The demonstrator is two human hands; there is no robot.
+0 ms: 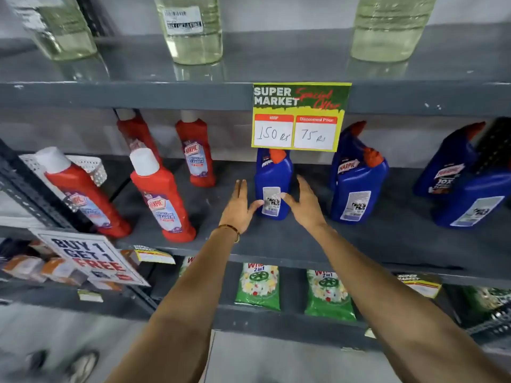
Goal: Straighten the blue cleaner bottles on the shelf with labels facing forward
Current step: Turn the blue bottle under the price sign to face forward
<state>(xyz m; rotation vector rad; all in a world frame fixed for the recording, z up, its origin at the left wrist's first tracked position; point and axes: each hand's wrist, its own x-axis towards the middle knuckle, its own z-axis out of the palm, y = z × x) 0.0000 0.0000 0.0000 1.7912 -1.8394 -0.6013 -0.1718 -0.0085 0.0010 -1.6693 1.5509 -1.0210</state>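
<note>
Several blue cleaner bottles with red caps stand on the middle grey shelf (359, 244). The left blue bottle (272, 175) stands upright between my hands, a barcode sticker on its near face. My left hand (240, 206) is beside its left edge, fingers spread, thumb touching the bottle. My right hand (304, 204) is at its right edge, thumb on the sticker, fingers apart. A second blue bottle (356, 183) stands to the right, sticker toward me, with another behind it. Two more blue bottles (470, 194) stand at the far right, tilted.
Red cleaner bottles (163, 200) stand left on the same shelf. A price card (300, 117) hangs from the shelf above, covering the left blue bottle's top. Clear bottles (193, 29) sit on the upper shelf. Green packets (258, 286) lie on the shelf below.
</note>
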